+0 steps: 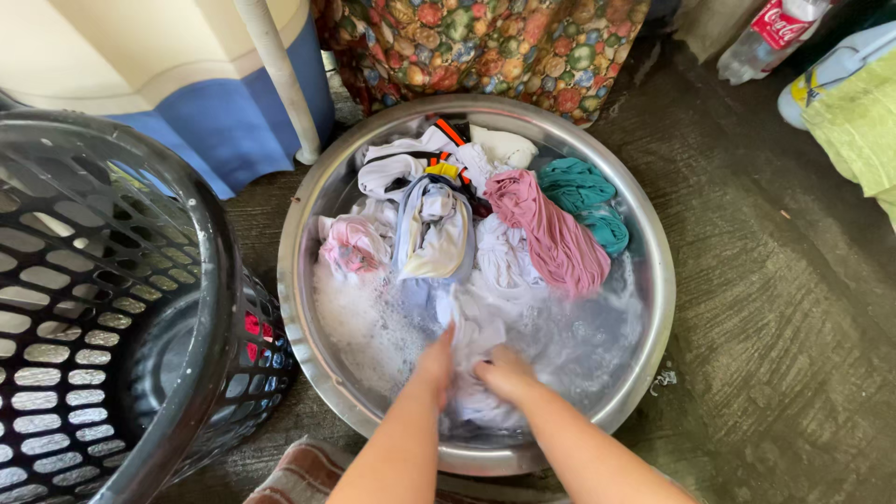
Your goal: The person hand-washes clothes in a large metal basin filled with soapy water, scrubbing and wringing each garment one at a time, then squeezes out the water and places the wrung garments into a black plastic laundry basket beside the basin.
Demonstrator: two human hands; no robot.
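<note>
A wide steel basin on the ground holds soapy water and several wet clothes. My left hand and my right hand are together at the near side of the basin, both closed on a white garment in the suds. Behind them lie a pink garment, a teal one, a pale pink one and a white and grey piece. My fingers are partly hidden by cloth and foam.
A black plastic laundry basket stands close on the left, touching the basin's rim. A blue and cream tub and white pipe are behind. Floral cloth hangs at the back. A plastic bottle and green cloth lie right.
</note>
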